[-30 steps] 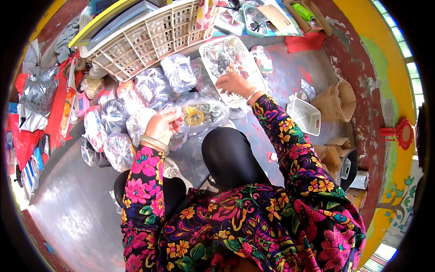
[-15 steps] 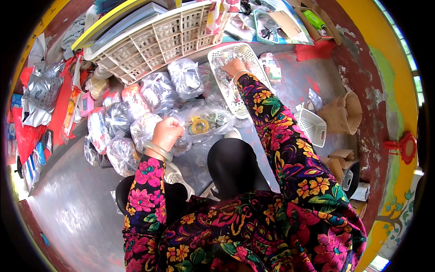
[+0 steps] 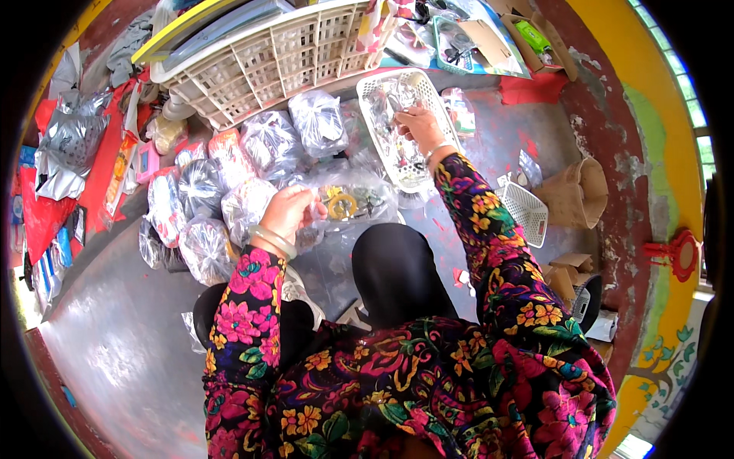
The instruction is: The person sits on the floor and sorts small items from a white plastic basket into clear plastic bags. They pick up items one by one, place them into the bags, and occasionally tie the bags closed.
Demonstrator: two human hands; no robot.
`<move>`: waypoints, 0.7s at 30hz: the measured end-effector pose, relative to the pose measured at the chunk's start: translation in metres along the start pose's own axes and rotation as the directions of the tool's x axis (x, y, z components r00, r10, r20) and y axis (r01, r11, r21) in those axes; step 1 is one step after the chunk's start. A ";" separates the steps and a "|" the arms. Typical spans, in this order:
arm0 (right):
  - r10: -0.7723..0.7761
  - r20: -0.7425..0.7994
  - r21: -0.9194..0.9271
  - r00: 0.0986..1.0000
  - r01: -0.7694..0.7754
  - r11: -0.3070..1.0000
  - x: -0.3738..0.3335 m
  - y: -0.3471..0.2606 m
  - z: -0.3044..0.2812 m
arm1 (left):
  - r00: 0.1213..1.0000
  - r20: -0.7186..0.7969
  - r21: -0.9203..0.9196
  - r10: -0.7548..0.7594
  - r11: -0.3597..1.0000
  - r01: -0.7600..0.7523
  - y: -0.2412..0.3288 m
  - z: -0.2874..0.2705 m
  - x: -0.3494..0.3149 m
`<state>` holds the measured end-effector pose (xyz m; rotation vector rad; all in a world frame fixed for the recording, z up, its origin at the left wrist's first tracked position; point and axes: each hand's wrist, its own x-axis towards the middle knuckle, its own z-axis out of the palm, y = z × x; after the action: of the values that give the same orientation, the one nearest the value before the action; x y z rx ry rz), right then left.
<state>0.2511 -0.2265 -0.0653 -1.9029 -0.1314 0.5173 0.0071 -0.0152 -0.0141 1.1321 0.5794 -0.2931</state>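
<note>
- At the bottom of the frame sat the person's flowery black sleeves and top, with a black-clad knee poking up mid-frame and a pale shoe to its left.
- Left hand, left of centre, pale bangle on the wrist: fingers were pinched together on the near edge of a clear plastic bag.
- That bag lay right around the middle of the frame, just above the knee, with a yellow ring and some dark and greenish bits showing through.
- Right hand, upper centre, was over the long white basket, fingers bent down toward the small jumbled bits in there. Couldn't tell if it had hold of anything.
- A whole heap of stuffed clear bags sat left of centre, pretty much packed against each other.
- Over on the right: a smaller white basket, tilted, just beside an open brown paper bag.
- Farthest up, a big cream crate leaned across the top, with a green packet in a cardboard box at upper right.
</note>
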 end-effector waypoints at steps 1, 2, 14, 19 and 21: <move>-0.044 0.062 0.039 0.997 0.042 0.998 -0.020 -0.007 -0.004 | 1.000 0.029 -0.006 0.001 1.000 -0.001 0.000 0.000 0.000; -0.092 0.130 0.085 0.987 0.082 0.993 -0.036 -0.014 -0.008 | 0.999 0.048 -0.012 0.004 1.000 -0.003 0.000 -0.001 0.000; 0.440 0.717 -0.413 0.541 -0.179 0.893 -0.095 -0.025 0.070 | 1.000 0.008 -0.156 0.027 0.987 -0.025 -0.005 -0.002 0.005; 0.131 0.658 -0.708 0.742 0.549 0.445 -0.056 0.034 0.100 | 0.999 0.043 -0.142 0.017 0.990 -0.011 0.001 0.002 0.001; -0.032 0.493 -0.831 0.869 0.482 0.279 -0.062 0.029 0.110 | 0.999 0.030 -0.147 0.012 0.989 -0.007 0.000 -0.003 -0.001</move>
<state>0.1455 -0.1640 -0.1066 -2.8151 -1.2958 0.6419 0.0051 -0.0126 -0.0144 0.9862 0.5594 -0.2545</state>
